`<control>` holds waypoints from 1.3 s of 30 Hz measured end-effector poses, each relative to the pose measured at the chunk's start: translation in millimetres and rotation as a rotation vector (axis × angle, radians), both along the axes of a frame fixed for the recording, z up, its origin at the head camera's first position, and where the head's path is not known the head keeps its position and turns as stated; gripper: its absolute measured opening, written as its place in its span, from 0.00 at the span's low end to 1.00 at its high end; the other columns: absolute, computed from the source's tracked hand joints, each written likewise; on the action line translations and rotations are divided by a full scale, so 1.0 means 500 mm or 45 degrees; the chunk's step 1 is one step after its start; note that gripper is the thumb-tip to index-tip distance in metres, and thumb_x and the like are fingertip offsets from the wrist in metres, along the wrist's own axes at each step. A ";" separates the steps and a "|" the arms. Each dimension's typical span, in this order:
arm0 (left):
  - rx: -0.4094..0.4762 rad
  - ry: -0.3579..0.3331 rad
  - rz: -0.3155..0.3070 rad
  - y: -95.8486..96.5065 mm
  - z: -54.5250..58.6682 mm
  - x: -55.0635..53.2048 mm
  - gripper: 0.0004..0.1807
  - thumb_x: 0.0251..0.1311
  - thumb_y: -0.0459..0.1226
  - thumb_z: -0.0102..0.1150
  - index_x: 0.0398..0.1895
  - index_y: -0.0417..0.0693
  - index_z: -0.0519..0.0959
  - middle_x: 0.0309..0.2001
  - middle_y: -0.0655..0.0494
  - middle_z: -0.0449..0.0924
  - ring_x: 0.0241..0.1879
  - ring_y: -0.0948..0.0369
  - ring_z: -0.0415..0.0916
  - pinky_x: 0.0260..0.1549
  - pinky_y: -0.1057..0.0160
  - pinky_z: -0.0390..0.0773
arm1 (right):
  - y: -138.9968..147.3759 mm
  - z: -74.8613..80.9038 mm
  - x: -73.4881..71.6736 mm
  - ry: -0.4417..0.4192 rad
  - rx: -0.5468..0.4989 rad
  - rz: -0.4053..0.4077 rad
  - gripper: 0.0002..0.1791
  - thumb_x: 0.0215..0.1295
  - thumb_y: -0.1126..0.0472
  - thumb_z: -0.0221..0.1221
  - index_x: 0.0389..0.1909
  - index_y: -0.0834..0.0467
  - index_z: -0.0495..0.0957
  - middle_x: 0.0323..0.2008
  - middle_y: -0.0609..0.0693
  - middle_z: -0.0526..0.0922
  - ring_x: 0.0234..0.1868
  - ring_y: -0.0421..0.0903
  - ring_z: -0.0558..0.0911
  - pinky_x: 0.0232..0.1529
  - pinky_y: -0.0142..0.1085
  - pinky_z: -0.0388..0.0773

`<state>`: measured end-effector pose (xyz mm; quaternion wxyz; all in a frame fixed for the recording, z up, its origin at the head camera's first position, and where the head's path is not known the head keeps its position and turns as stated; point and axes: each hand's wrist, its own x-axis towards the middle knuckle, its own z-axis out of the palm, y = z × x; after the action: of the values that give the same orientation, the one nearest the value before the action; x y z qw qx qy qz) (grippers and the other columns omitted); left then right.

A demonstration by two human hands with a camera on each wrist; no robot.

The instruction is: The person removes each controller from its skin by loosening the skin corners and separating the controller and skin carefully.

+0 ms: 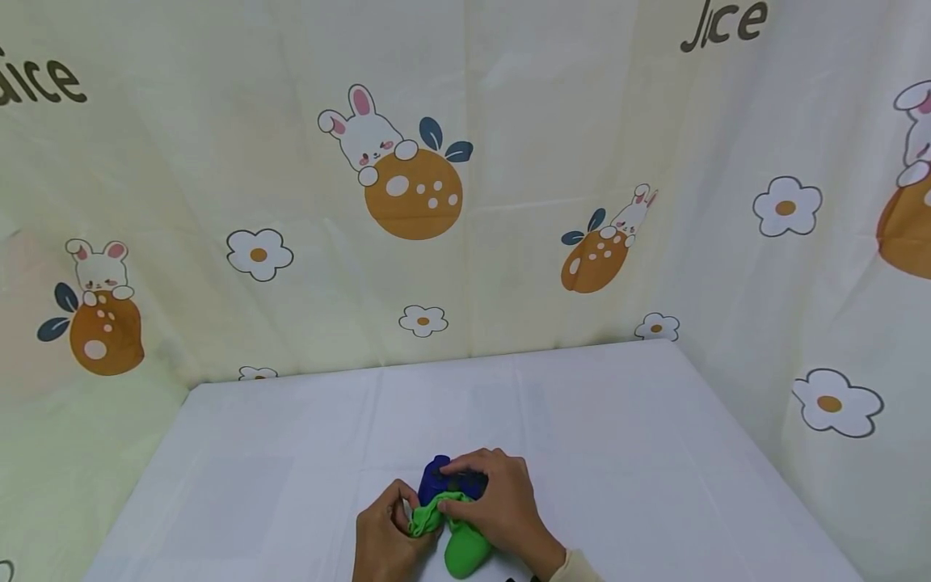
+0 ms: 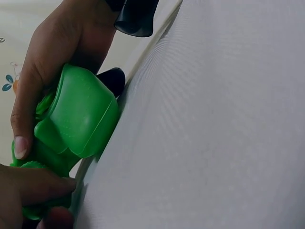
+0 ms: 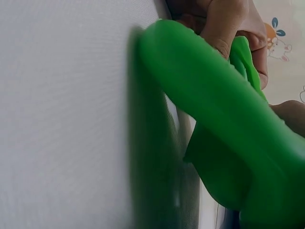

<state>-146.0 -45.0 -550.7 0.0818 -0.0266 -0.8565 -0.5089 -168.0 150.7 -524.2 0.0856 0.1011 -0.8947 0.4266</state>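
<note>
A soft green silicone controller cover (image 1: 466, 553) lies bunched partly against a dark blue game controller (image 1: 431, 482) near the front of the table. My left hand (image 1: 387, 529) pinches the cover's wrinkled edge between thumb and fingers. From the other side, my right hand (image 1: 507, 503) grips both pieces, thumb on the green rim and fingers over the blue body. One smooth, rounded green grip of the cover (image 2: 88, 112) fills the middle of the left wrist view. In the right wrist view the cover (image 3: 205, 81) stretches close to the lens. Much of the controller is hidden.
A white-clothed table (image 1: 618, 453) extends behind and to both sides of the hands. Behind it hangs a pale curtain (image 1: 524, 267) printed with rabbits, oranges and flowers. A dark wrist fitting (image 2: 137, 19) shows at the top of the left wrist view.
</note>
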 end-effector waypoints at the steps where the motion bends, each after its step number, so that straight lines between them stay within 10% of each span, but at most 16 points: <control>1: -0.012 0.003 -0.010 -0.001 -0.001 0.000 0.26 0.38 0.30 0.86 0.28 0.60 0.75 0.17 0.66 0.63 0.16 0.72 0.61 0.18 0.71 0.65 | -0.001 0.000 0.001 -0.005 0.003 0.001 0.22 0.46 0.42 0.83 0.44 0.30 0.89 0.46 0.26 0.88 0.52 0.38 0.84 0.59 0.50 0.69; 14: -0.203 -0.104 -0.253 -0.023 0.011 -0.003 0.32 0.45 0.48 0.86 0.49 0.56 0.75 0.35 0.59 0.71 0.25 0.70 0.68 0.27 0.70 0.73 | 0.004 0.006 0.001 -0.005 0.116 -0.058 0.23 0.47 0.43 0.83 0.47 0.32 0.89 0.48 0.32 0.88 0.51 0.40 0.84 0.59 0.52 0.69; 29: -0.244 -0.054 -0.215 -0.070 0.036 0.021 0.34 0.43 0.49 0.88 0.51 0.55 0.76 0.30 0.67 0.74 0.27 0.75 0.70 0.28 0.70 0.72 | 0.025 0.010 -0.007 -0.048 0.075 0.045 0.30 0.46 0.31 0.79 0.52 0.33 0.87 0.55 0.34 0.87 0.57 0.43 0.81 0.63 0.56 0.65; 39: -0.145 -0.116 -0.173 -0.082 0.035 0.033 0.23 0.56 0.50 0.80 0.46 0.56 0.78 0.30 0.67 0.79 0.26 0.75 0.74 0.24 0.70 0.75 | 0.021 0.009 0.000 -0.010 0.117 0.151 0.11 0.62 0.38 0.73 0.45 0.26 0.88 0.59 0.39 0.84 0.60 0.44 0.77 0.64 0.61 0.64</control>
<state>-129.5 -86.0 -533.2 0.0064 -0.0659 -0.8832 -0.4644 -168.2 161.2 -519.6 0.0519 0.1560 -0.9061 0.3897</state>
